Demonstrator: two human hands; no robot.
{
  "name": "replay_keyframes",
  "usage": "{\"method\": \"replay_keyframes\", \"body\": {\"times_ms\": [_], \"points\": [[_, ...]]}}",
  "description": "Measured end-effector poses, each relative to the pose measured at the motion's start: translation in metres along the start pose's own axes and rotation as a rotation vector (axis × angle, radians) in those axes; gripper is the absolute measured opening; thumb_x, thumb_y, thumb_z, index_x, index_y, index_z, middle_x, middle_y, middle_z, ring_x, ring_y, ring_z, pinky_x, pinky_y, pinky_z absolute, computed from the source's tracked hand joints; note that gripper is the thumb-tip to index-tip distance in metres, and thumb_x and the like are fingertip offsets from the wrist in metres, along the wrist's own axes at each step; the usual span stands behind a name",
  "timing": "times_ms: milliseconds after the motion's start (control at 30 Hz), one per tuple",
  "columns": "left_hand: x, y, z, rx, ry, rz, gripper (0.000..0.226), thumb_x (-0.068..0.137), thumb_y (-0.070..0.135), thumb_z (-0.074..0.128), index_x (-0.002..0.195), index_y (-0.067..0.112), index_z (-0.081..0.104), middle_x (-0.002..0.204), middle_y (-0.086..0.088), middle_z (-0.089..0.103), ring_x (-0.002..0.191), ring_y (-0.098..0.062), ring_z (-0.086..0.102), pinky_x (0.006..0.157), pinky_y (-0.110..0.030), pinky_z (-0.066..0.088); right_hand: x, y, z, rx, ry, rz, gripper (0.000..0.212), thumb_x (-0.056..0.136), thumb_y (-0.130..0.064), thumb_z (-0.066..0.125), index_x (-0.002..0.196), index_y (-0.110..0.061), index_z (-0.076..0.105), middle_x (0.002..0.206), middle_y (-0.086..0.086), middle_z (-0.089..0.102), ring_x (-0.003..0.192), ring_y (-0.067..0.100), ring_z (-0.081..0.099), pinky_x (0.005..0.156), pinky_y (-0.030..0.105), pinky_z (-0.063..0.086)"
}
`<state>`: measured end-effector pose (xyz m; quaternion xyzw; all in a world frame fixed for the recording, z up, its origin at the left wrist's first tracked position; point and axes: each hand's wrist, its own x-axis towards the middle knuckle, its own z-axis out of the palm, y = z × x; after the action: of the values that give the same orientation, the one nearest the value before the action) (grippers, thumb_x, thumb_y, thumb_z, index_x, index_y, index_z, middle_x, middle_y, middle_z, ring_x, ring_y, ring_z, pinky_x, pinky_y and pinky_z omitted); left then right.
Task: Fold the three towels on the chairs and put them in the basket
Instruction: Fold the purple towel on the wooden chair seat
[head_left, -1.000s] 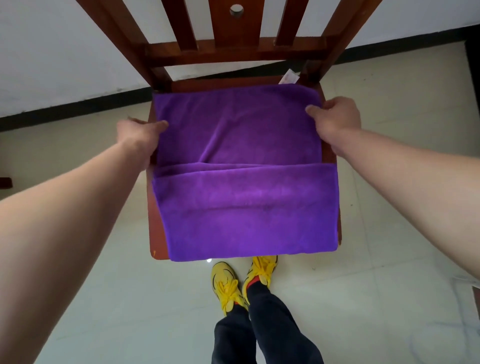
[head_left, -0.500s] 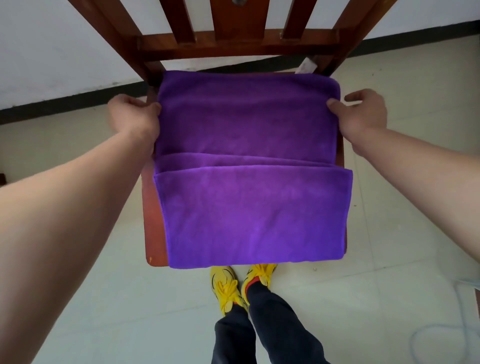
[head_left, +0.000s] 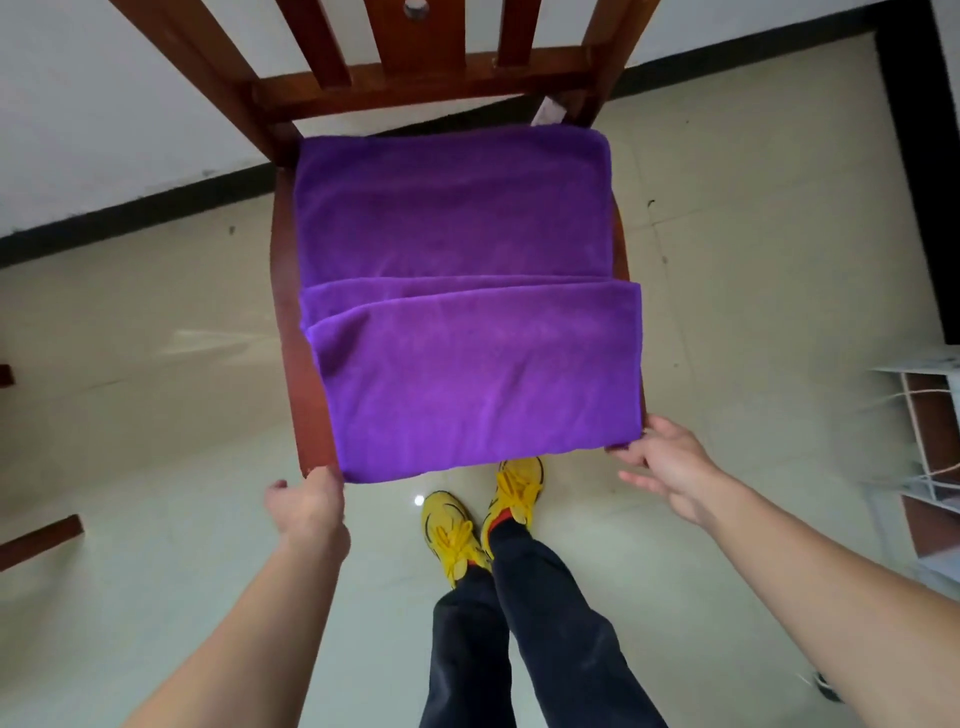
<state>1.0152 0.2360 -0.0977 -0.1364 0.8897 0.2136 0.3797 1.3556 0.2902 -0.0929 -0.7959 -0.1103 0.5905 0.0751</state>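
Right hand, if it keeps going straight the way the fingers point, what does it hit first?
Most likely the purple towel: the right hand points up-left at its near right corner, fingertips about touching it, with the chair seat beneath.

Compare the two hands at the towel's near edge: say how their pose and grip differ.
The left hand is curled at the towel's near left corner, knuckles up; the right hand is flatter, fingers spread at the near right corner. The left hand sits lower in the picture than the right hand. Whether either has pinched the cloth yet is unclear. Both touch the edge hanging off the chair.
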Motion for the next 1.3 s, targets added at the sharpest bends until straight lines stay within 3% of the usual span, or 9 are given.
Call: {"method": "replay_keyframes", "body": {"times_ms": [100,233,300,467,533,733,833,1000,1300], "points": [[0.0,-0.011,0.001,-0.053,-0.321,-0.055,0.044,0.076,-0.004,0.054,0.115,0.016,0.049,0.1,-0.003,0.058,0.085,-0.018,0.056,0.066,-0.03,0.046,0.001,0.012,0.004,0.025,-0.046,0.001,0.045,0.079,0.007,0.063,0.114,-0.021,0.059,0.095,0.0,0.069,0.087,0.015,0.064,0.064,0.031,0.052],[0.003,-0.014,-0.008,-0.031,-0.51,-0.171,0.011,0.086,0.004,0.054,0.087,0.016,0.054,0.086,-0.001,0.06,0.085,-0.012,0.06,0.071,-0.029,0.045,-0.001,0.028,0.007,-0.16,-0.085,0.015,0.018,0.08,-0.01,0.075,0.094,-0.017,0.066,0.091,0.0,0.071,0.087,0.014,0.064,0.069,0.03,0.05],[0.002,-0.021,-0.013,0.052,-0.577,-0.184,0.011,0.09,0.012,0.057,0.081,0.018,0.055,0.081,-0.001,0.06,0.082,-0.012,0.059,0.075,-0.029,0.045,-0.007,0.038,0.007,-0.211,-0.072,-0.008,0.013,0.082,-0.02,0.075,0.089,-0.017,0.065,0.089,0.001,0.071,0.086,0.012,0.064,0.071,0.03,0.049],[-0.006,-0.031,-0.031,0.112,-0.445,-0.021,0.011,0.091,0.027,0.063,0.093,0.017,0.058,0.09,0.001,0.061,0.088,-0.015,0.058,0.082,-0.036,0.046,-0.034,0.058,-0.001,0.006,-0.004,-0.071,0.013,0.089,-0.03,0.067,0.093,-0.018,0.065,0.09,0.002,0.073,0.087,0.015,0.068,0.069,0.031,0.05],[-0.013,-0.032,-0.04,0.052,-0.402,0.033,0.016,0.093,0.026,0.06,0.085,0.016,0.052,0.086,-0.001,0.058,0.08,-0.015,0.056,0.08,-0.038,0.049,-0.047,0.061,-0.007,0.058,0.026,-0.098,0.015,0.091,-0.032,0.064,0.095,-0.017,0.064,0.087,0.001,0.073,0.084,0.015,0.07,0.065,0.03,0.049],[-0.048,-0.035,-0.066,-0.018,-0.285,0.13,0.029,0.099,0.014,0.05,0.073,0.014,0.037,0.074,-0.008,0.049,0.045,-0.018,0.054,0.037,-0.02,0.048,-0.087,0.065,-0.014,0.062,0.046,-0.16,0.018,0.093,-0.032,0.062,0.089,-0.015,0.065,0.084,0.004,0.071,0.077,0.015,0.069,0.056,0.027,0.043],[-0.063,-0.043,-0.084,0.014,-0.246,0.179,0.028,0.099,0.012,0.048,0.074,0.015,0.036,0.073,-0.007,0.048,0.024,-0.007,0.042,0.032,-0.014,0.039,-0.107,0.072,-0.014,0.094,0.071,-0.218,0.018,0.091,-0.026,0.062,0.084,-0.01,0.061,0.076,0.003,0.067,0.074,0.018,0.067,0.055,0.027,0.042],[-0.087,-0.067,-0.121,0.01,-0.324,0.172,0.022,0.096,0.007,0.054,0.076,0.012,0.044,0.07,-0.008,0.05,0.025,-0.006,0.041,0.033,-0.014,0.039,-0.14,0.098,-0.027,0.108,0.153,-0.289,0.015,0.085,-0.014,0.064,0.073,-0.007,0.059,0.063,0.001,0.045,0.063,0.014,0.055,0.054,0.029,0.044],[-0.122,-0.132,-0.181,-0.132,-0.317,0.191,0.016,0.095,-0.002,0.045,0.104,0.012,0.044,0.08,-0.01,0.054,0.054,-0.021,0.05,0.035,-0.017,0.045,-0.19,0.177,-0.059,0.032,0.06,-0.37,0.028,0.084,-0.013,0.067,0.059,-0.011,0.054,0.062,0.001,0.052,0.067,0.017,0.059,0.046,0.022,0.044]]}}
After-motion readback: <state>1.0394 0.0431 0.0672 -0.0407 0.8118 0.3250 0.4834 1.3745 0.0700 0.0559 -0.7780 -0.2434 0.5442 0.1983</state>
